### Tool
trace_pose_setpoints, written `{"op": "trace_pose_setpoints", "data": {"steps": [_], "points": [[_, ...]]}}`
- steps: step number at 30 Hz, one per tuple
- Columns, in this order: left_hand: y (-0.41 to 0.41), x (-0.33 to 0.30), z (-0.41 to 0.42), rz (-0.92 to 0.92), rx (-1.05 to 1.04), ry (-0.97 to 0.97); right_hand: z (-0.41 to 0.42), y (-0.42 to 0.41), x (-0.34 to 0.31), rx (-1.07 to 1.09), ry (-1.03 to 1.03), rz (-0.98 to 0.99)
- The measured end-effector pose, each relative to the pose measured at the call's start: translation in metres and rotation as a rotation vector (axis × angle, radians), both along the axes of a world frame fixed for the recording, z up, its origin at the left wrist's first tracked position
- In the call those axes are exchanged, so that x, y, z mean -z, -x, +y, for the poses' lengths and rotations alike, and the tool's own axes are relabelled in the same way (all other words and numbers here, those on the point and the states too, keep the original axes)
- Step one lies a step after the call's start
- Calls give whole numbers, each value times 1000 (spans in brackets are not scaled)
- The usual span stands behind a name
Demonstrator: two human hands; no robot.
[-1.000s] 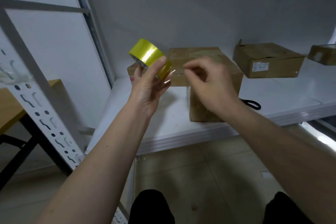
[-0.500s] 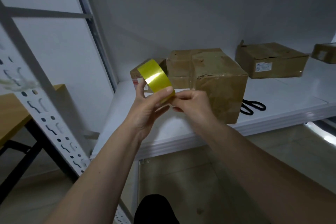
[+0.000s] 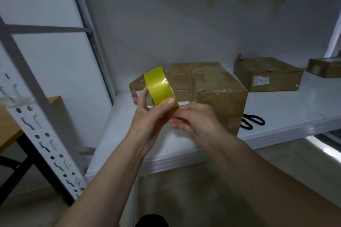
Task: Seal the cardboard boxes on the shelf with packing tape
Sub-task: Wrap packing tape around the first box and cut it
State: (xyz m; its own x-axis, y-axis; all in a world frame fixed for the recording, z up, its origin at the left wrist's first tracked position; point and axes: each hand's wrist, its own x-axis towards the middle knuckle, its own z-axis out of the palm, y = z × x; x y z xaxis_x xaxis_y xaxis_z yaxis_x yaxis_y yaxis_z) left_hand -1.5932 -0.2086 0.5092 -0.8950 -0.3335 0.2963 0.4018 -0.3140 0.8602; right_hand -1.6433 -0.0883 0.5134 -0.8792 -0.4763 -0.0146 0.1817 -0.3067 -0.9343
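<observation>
- Since the last frame, little change: roll [image 3: 160,86] a touch higher, both hands still meeting at its lower edge.
- Left hand [image 3: 150,118] grips the roll, thumb pressed on its outer face, fingers curled behind.
- Right hand [image 3: 193,119] pinches the roll's rim at 5 o'clock, fingers curled together.
- Roll held above the shelf [image 3: 287,114], before the big box [image 3: 212,94].
- Flat box [image 3: 267,73] at 2 o'clock; scissors [image 3: 252,121] just right of the big box.

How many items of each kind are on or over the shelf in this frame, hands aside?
Boxes: 4 (big box, left box, flat box, far box)
Tape: 1 (tape)
Scissors: 1 (scissors)
Total: 6
</observation>
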Motion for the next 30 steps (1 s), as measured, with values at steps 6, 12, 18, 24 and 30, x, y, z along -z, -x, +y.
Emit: {"op": "trace_pose_setpoints", "data": {"steps": [6,12,18,24,30], "points": [[4,-10,7,28,110,-92,16,-17,-8,123,-306,577],[5,-22,36,89,185,-97,40,-13,-16,260,-115,398],[14,-35,26,66,-138,-75,60,10,-9,743,-492,1067],[13,-34,27,-15,-213,138,62,51,3,512,-859,1260],[13,-42,18,-46,-260,180,90,70,-9,156,-374,1030]]}}
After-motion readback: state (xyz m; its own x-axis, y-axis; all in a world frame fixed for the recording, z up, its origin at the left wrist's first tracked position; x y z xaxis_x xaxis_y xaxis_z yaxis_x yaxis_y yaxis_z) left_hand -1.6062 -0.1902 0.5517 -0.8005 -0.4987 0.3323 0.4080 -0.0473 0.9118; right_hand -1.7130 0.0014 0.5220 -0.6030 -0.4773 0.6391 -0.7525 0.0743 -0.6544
